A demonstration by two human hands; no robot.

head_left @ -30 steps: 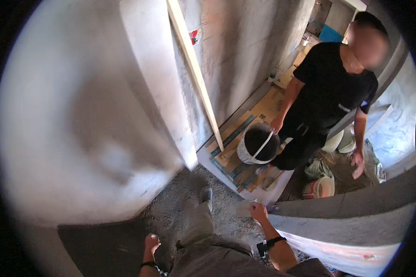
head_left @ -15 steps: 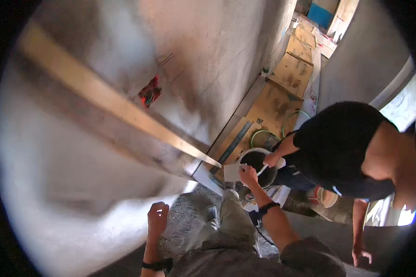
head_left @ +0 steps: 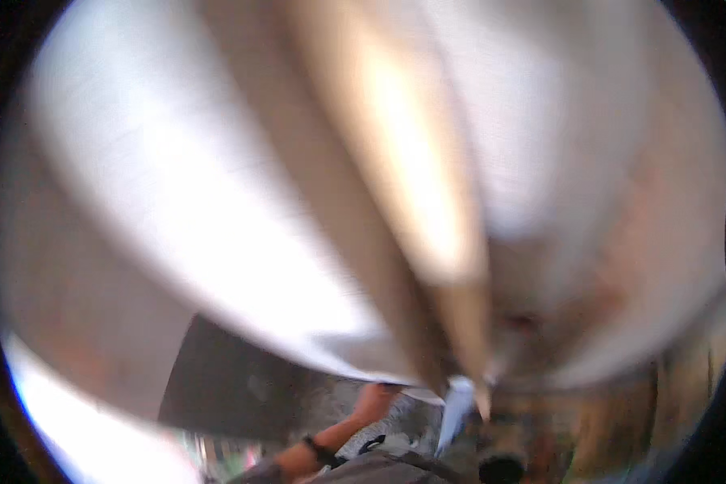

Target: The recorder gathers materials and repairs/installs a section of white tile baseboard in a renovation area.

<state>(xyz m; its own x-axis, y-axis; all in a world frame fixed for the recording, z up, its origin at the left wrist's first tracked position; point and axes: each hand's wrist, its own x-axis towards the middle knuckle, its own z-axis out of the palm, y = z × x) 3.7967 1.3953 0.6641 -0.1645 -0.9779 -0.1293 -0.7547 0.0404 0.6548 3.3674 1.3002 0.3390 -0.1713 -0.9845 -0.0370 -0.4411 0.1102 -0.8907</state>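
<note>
My left hand [head_left: 375, 402] is low in the middle of the head view, its forearm rising from the lower left with a black band [head_left: 323, 452] round the wrist. It is up against the lower edge of the pale wall [head_left: 242, 218]. Motion smears its fingers, and I cannot make out whether anything is in them. A small dark strip shows at the fingertips. My right hand is out of view.
A tan vertical strip [head_left: 415, 161] runs down the wall's corner, strongly blurred. A dark grey panel or surface [head_left: 226, 379] lies to the left of my hand. Brownish boards [head_left: 621, 436] show at the lower right.
The view has swung to the left, onto the wall. My right hand with its pale flat plate, the bucket and the co-worker in black have left view. My left hand now appears farther right and lower.
</note>
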